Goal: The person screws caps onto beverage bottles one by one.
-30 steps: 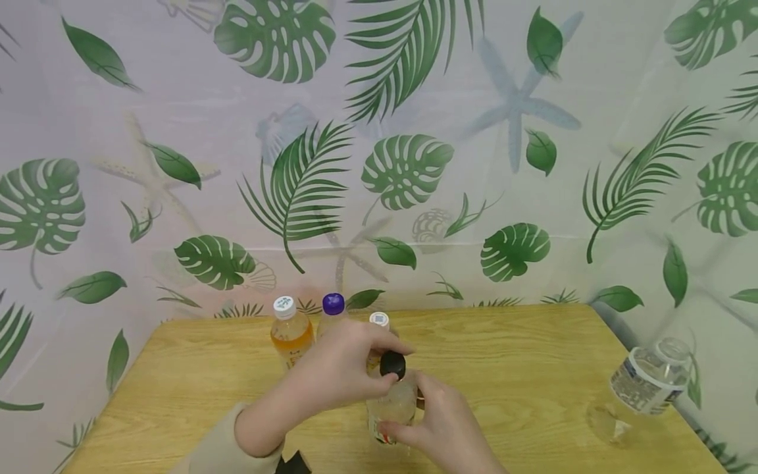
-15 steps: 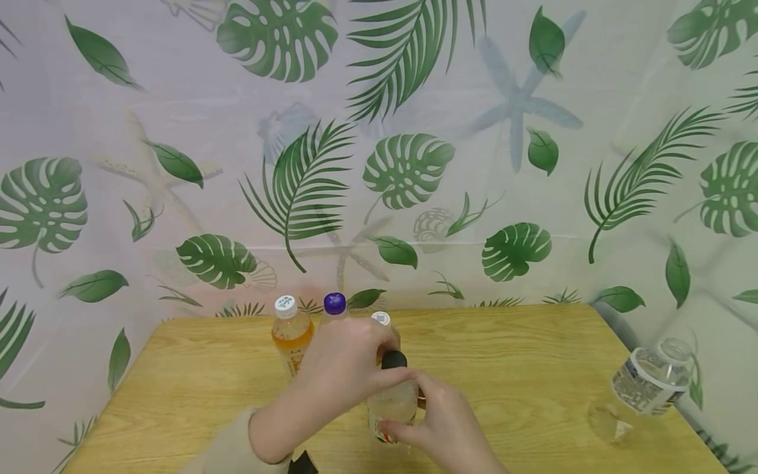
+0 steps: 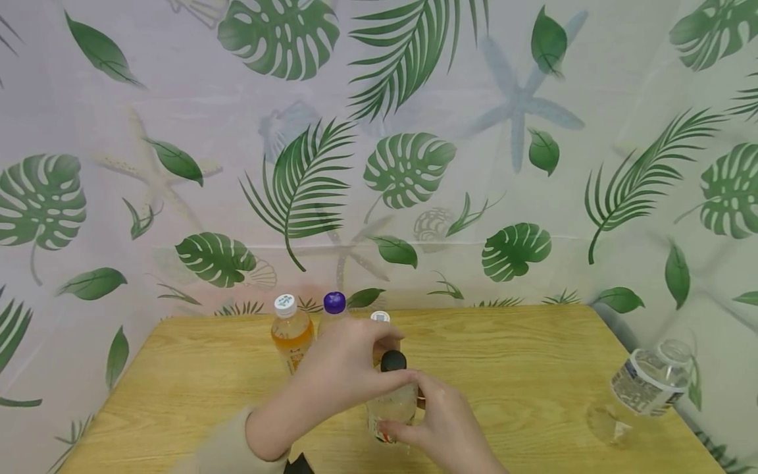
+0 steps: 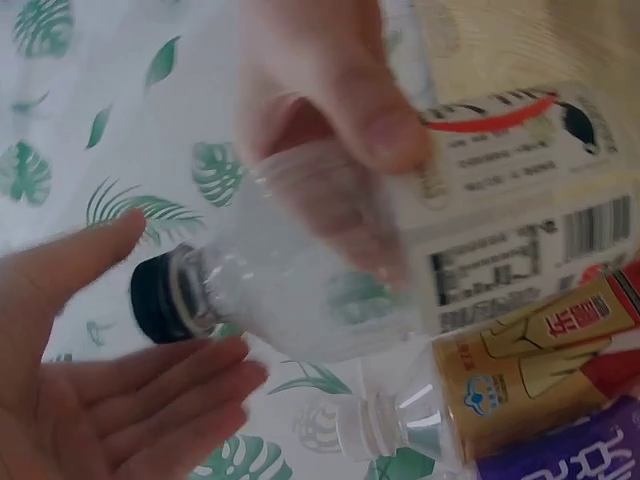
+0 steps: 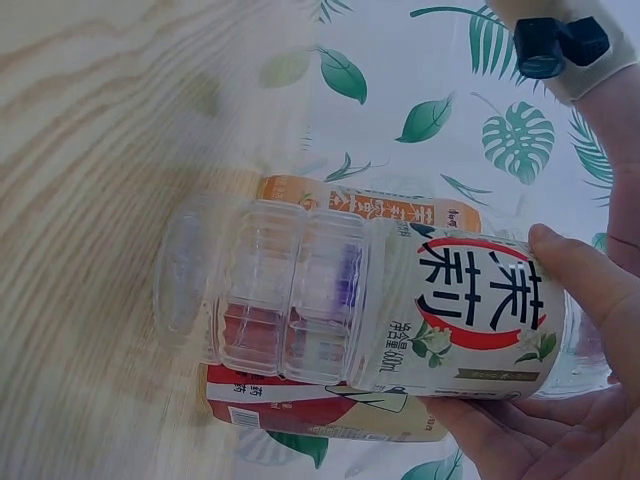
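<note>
My right hand (image 3: 444, 421) holds a clear plastic bottle (image 3: 391, 408) around its upper body, thumb on one side and fingers on the other. The bottle stands upright on the wooden table; its white label (image 5: 475, 310) has large dark characters in a red ring. A black cap (image 3: 393, 360) sits on its neck. Around that cap is my left hand (image 3: 349, 362). In the left wrist view its fingers (image 4: 190, 395) lie nearly straight below the cap and its thumb (image 4: 95, 250) stands off on the other side, with a gap showing. The left palm hides part of the bottles behind.
Behind my left hand stand an orange drink bottle (image 3: 292, 336) with a white cap, a purple-capped bottle (image 3: 334, 304) and a white-capped bottle (image 4: 520, 365) with a gold label. An uncapped clear bottle (image 3: 645, 388) stands near the table's right edge. A leaf-print cloth (image 3: 414, 99) hangs behind.
My left thumb has swung from the front of the black cap to the right, and the left fingers have loosened away from the cap. The right hand and bottle stay put.
</note>
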Demonstrator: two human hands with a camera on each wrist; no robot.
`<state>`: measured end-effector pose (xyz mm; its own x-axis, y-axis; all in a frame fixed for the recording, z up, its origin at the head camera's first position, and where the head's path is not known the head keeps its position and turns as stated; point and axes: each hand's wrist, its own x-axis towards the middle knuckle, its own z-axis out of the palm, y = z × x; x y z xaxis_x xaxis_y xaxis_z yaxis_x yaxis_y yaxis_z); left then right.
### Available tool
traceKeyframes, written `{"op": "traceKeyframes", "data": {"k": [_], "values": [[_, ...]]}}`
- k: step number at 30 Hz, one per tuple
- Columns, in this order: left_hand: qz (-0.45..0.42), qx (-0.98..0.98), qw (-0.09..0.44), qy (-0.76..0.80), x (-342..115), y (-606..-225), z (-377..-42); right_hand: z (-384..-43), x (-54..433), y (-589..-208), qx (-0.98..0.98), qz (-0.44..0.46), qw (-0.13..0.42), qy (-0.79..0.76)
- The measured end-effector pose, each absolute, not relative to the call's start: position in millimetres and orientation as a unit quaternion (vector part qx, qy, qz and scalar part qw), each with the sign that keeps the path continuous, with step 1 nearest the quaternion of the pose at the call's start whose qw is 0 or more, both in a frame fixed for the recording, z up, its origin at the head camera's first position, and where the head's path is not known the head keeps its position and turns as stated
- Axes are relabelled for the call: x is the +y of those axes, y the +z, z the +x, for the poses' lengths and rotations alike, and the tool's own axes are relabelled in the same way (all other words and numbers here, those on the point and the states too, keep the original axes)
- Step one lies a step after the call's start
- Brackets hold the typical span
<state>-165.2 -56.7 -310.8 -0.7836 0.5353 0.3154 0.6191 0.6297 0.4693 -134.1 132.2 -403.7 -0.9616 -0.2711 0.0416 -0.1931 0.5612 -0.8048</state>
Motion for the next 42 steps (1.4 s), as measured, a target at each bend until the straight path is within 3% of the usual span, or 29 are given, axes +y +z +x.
{"op": "traceKeyframes", "data": {"k": [4,7,20,32,42], "values": [[-0.286,-0.916,0.172,-0.221,-51.8,-314.1,-159.1,-134.1,131.4,-402.6,0.885,-0.119,0.050,-0.448],[-0.299,-0.911,0.182,-0.220,-51.2,-314.4,-159.1,-134.1,131.0,-401.9,0.887,-0.116,0.044,-0.444],[-0.361,-0.874,0.037,-0.321,-57.7,-309.2,-166.1,-133.7,132.9,-404.0,0.884,-0.136,0.038,-0.445],[-0.350,-0.866,-0.006,-0.357,-65.2,-315.7,-169.0,-134.1,133.2,-403.3,0.882,-0.146,0.045,-0.445],[-0.308,-0.890,0.010,-0.337,-79.2,-324.1,-160.5,-136.4,132.8,-399.5,0.877,-0.142,0.067,-0.454]]}}
